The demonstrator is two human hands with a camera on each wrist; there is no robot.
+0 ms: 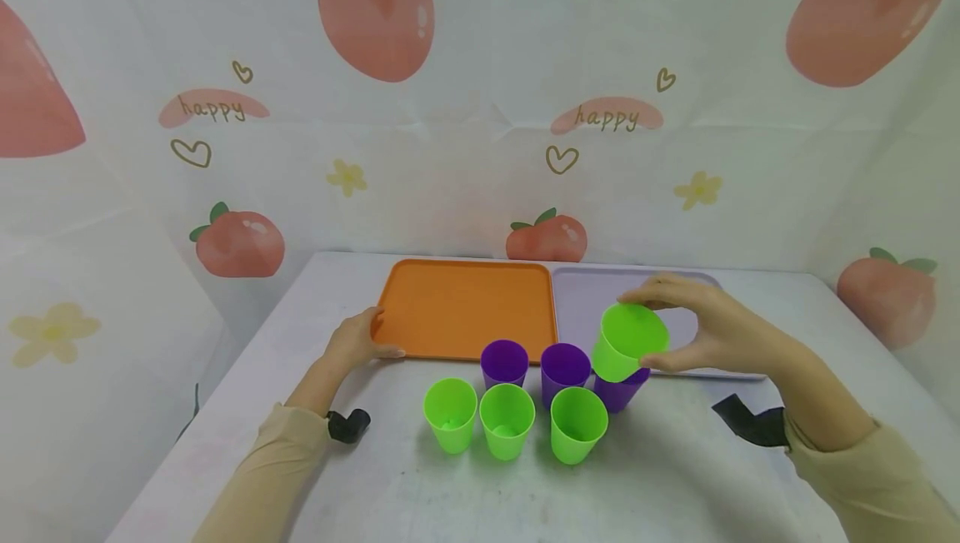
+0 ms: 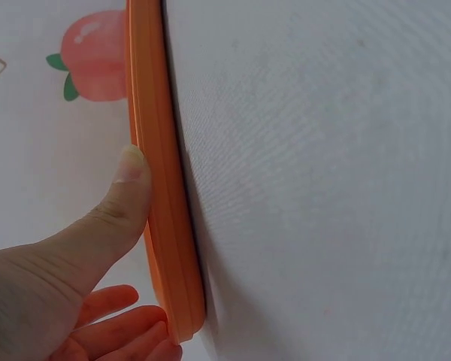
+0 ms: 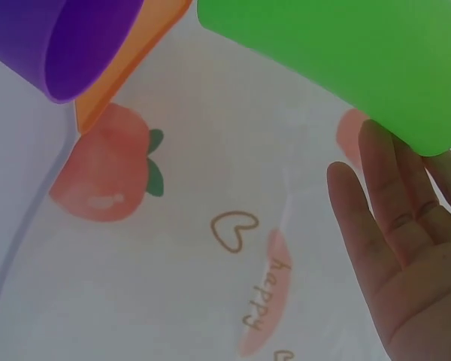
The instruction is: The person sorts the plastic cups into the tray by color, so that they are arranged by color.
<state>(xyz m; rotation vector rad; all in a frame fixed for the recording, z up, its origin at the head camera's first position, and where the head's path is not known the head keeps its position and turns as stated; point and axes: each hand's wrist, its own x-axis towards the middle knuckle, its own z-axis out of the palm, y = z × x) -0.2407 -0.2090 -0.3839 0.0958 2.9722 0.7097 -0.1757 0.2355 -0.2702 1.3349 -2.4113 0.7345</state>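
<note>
A bright green cup (image 1: 619,351) is in my right hand (image 1: 701,326), held near its rim with the thumb on the near side and the fingers on the far side. It tilts slightly above a purple cup (image 1: 621,393), partly covering it in the head view. In the right wrist view, fingertips meet the green cup (image 3: 346,64) beside its wall. My left hand (image 1: 352,339) grips the front left corner of the orange tray (image 1: 465,310). The left wrist view has the thumb against the tray's rim (image 2: 165,173) and the fingers around the corner.
Two more purple cups (image 1: 504,362) (image 1: 564,370) stand before the trays. Nearer me is a row of green cups (image 1: 450,414) (image 1: 507,420) (image 1: 578,424). A lavender tray (image 1: 585,301) lies right of the orange one. Behind the white table (image 1: 390,485) hangs a fruit-print cloth (image 1: 450,160).
</note>
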